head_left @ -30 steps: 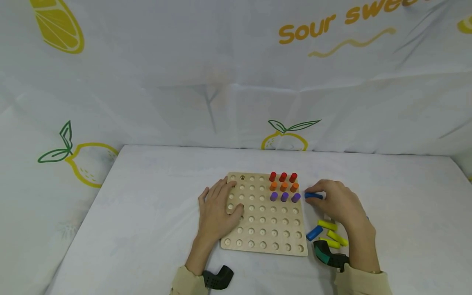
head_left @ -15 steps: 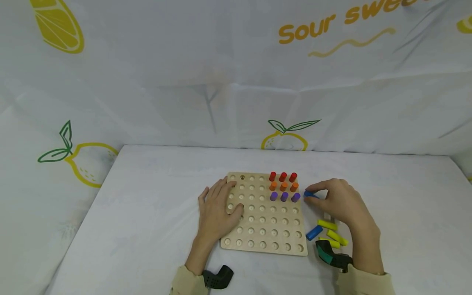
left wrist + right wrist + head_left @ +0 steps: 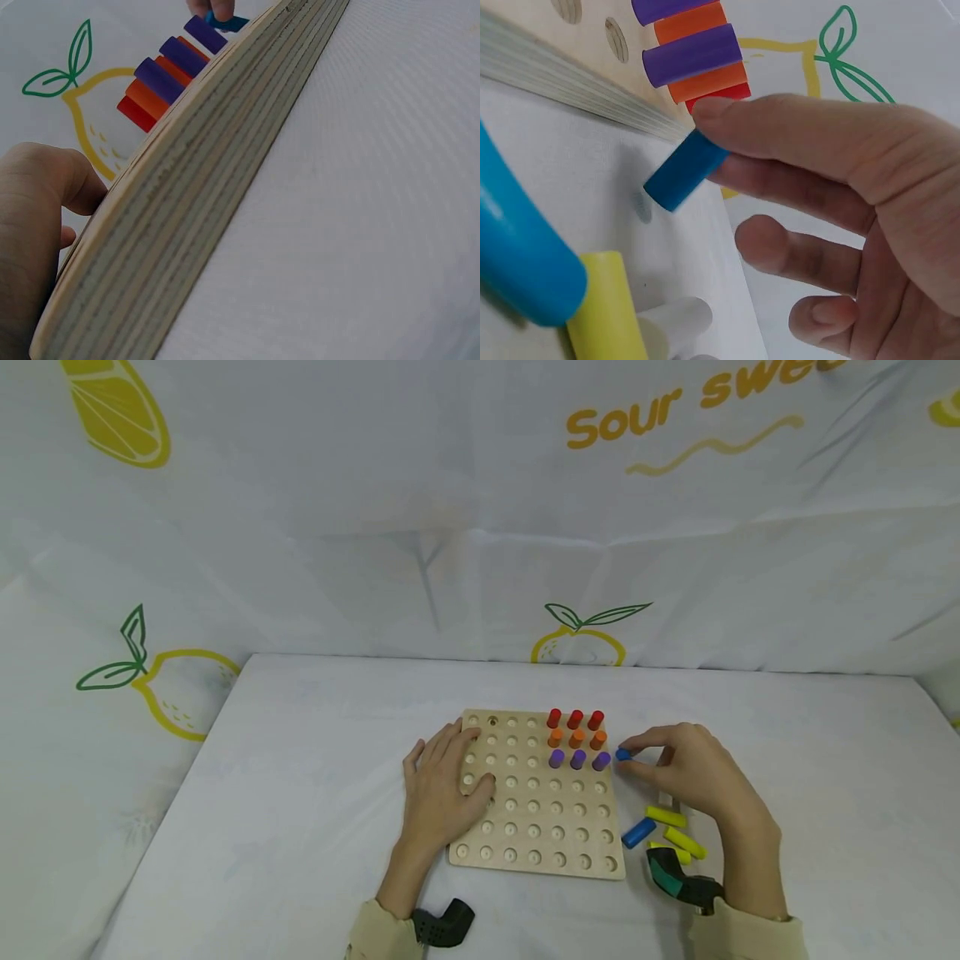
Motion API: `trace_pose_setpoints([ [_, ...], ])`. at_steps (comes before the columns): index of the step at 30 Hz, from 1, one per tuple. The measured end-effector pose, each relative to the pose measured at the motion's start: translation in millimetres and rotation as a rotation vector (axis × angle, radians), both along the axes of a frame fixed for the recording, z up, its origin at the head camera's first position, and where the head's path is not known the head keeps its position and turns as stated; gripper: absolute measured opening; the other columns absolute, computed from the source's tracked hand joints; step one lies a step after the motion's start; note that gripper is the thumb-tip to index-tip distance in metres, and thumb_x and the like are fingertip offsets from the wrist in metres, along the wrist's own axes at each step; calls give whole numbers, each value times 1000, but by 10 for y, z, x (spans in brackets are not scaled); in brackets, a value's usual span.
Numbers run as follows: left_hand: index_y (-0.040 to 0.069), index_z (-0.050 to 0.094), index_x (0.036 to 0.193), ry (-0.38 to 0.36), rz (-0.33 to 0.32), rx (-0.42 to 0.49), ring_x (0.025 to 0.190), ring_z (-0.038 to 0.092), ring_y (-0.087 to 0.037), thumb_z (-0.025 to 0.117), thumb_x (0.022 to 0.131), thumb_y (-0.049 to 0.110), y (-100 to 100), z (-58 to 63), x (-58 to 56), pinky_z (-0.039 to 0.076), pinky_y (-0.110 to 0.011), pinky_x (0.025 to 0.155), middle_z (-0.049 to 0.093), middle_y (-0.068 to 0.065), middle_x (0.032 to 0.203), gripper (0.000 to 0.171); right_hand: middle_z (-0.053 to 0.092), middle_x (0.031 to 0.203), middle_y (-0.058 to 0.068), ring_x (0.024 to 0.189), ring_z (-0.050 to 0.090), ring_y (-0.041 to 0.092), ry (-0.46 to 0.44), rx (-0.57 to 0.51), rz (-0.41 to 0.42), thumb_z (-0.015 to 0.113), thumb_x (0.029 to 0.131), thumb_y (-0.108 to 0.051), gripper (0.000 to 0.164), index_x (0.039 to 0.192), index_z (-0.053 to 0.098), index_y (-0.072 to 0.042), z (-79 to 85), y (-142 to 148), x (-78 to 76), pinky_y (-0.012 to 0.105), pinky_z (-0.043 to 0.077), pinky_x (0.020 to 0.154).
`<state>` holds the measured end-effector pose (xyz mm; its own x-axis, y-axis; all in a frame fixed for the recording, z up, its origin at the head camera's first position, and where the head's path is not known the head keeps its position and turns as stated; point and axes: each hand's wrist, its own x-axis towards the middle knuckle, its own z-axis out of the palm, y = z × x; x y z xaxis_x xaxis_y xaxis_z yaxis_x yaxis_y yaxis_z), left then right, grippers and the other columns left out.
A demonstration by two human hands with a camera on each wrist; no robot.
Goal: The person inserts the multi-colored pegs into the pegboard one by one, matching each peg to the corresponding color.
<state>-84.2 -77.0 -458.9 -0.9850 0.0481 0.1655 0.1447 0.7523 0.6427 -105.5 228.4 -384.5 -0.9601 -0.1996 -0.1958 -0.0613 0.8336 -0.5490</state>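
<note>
Here's the right hand [image 3: 693, 772], thumb and fingertips pinching a blue peg [image 3: 622, 754]! The peg is tilted, just off the right edge of the wooden board [image 3: 522, 819], level with the purple row; from the right wrist you see a shadow on the white tabletop [image 3: 300, 777] beneath it.

And the left hand [image 3: 442, 789] lies loose over the board's left edge, fingers and thumb resting on the wood, gripping no peg.

Look at the board's far right corner: nine pegs standing in their holes, three red pegs [image 3: 575, 720] along the far edge, three orange pegs [image 3: 577, 739] next, three purple pegs [image 3: 577, 760] nearest us. The holes towards the near edge show bare.

Down by the near right corner, a second blue peg [image 3: 639, 832] lies on its side, just beside the board. Right of it, three yellow pegs [image 3: 684, 842] lie close together, one partly covered by the black wrist device [image 3: 686, 878]. The right wrist view catches a white peg [image 3: 691, 318] next to a yellow one.

Beyond the tabletop's far edge hangs a pale backdrop [image 3: 360, 593] with printed lemons.
</note>
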Motion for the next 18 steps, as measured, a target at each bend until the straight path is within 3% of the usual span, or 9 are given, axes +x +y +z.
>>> trace_pose_setpoints([
  [9,19,60,140,-6,2,1,148,44,-28,62,80,34,4,5,-1,20,-58,123,51,-8,157,62,71,78,0,57,48,9,41,-104,44,82,85,-21,27,108,81,-9,36,57,11,23,38,46],
  [18,18,61,140,4,0,2,148,45,-29,63,79,33,1,-1,4,20,-59,122,52,-9,156,62,66,58,0,51,54,12,45,-199,56,81,85,-18,26,109,80,-7,58,120,58,24,40,47],
])
